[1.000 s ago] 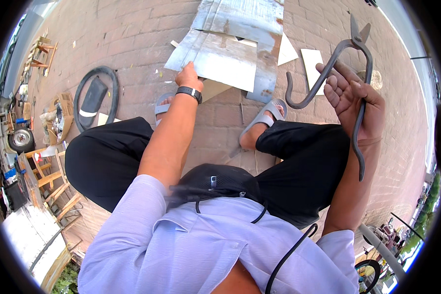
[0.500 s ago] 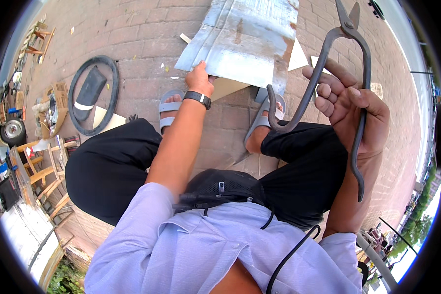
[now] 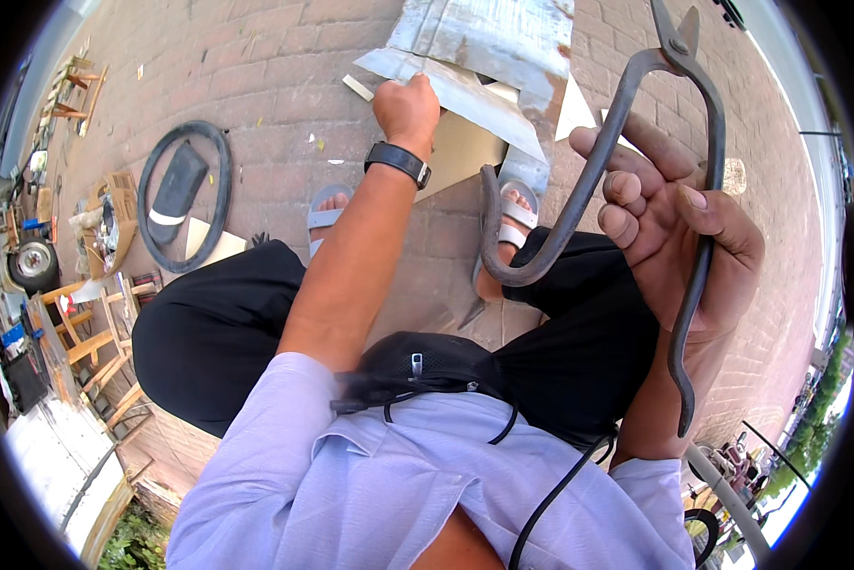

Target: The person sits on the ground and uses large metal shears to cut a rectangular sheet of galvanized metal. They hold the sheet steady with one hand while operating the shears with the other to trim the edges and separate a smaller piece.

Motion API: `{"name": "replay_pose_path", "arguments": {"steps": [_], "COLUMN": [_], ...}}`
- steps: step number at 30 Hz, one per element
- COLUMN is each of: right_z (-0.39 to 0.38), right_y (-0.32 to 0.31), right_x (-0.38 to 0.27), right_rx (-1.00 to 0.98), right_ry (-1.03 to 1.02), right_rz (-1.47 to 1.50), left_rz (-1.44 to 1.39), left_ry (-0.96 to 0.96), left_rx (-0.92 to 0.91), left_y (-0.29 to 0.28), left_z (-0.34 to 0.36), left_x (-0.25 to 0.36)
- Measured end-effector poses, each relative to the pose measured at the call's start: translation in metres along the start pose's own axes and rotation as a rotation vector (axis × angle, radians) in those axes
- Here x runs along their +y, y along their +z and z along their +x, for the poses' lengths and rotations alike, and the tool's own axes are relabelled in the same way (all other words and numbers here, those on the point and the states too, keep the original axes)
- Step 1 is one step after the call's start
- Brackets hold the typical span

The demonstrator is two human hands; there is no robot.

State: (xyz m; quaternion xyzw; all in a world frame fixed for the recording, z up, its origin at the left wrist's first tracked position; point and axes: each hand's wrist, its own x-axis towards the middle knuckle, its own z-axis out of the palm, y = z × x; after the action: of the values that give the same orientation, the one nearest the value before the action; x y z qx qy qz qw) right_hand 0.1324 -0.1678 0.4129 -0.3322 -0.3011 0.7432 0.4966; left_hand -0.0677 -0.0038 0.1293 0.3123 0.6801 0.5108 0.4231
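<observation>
My left hand [image 3: 407, 112] is closed on the near edge of a strip of sheet metal [image 3: 470, 100], which is lifted and bent up. Behind it lies the larger, rust-stained metal sheet [image 3: 489, 38]. A tan flat board [image 3: 463, 157] shows below the raised strip. In my right hand [image 3: 683, 223] are large dark metal snips [image 3: 612, 142], raised at the right with the blades pointing away from me. One handle lies between my thumb and palm; the other, ending in a hook, curves left past my fingertips. The blades stand slightly apart, clear of the sheet.
On the brick paving [image 3: 284, 85] at left lies a black rubber ring [image 3: 226, 180] around a dark flat piece [image 3: 180, 185]. A cardboard box [image 3: 118, 214], wooden frames [image 3: 85, 347] and a small wheel [image 3: 34, 264] stand farther left. My sandalled feet are near the sheet.
My left hand has moved away from me and slightly right, lifting the strip's near edge and uncovering more of the tan board. The snips' handles have spread a little wider and dropped slightly.
</observation>
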Motion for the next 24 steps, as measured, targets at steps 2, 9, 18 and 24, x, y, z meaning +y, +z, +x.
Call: {"name": "replay_pose_path", "arguments": {"steps": [2,9,18,24], "right_z": [-0.004,-0.014,-0.021,-0.022], "right_y": [-0.001,-0.012,-0.024,-0.031], "right_x": [-0.004,-0.014,-0.022,-0.024], "right_rx": [0.007,-0.022,0.047,0.206], "right_ry": [-0.008,-0.064,-0.087,-0.037], "right_rz": [0.035,0.141,0.259,0.351], "left_rz": [-0.100,-0.202,-0.343,-0.233], "left_ry": [-0.079,-0.214,-0.609,-0.709], "left_rx": [-0.100,-0.148,-0.199,-0.128], "left_y": [0.005,0.026,0.090,0.117], "left_z": [-0.006,0.028,0.187,0.249], "left_x": [0.023,0.098,0.137,0.142]}}
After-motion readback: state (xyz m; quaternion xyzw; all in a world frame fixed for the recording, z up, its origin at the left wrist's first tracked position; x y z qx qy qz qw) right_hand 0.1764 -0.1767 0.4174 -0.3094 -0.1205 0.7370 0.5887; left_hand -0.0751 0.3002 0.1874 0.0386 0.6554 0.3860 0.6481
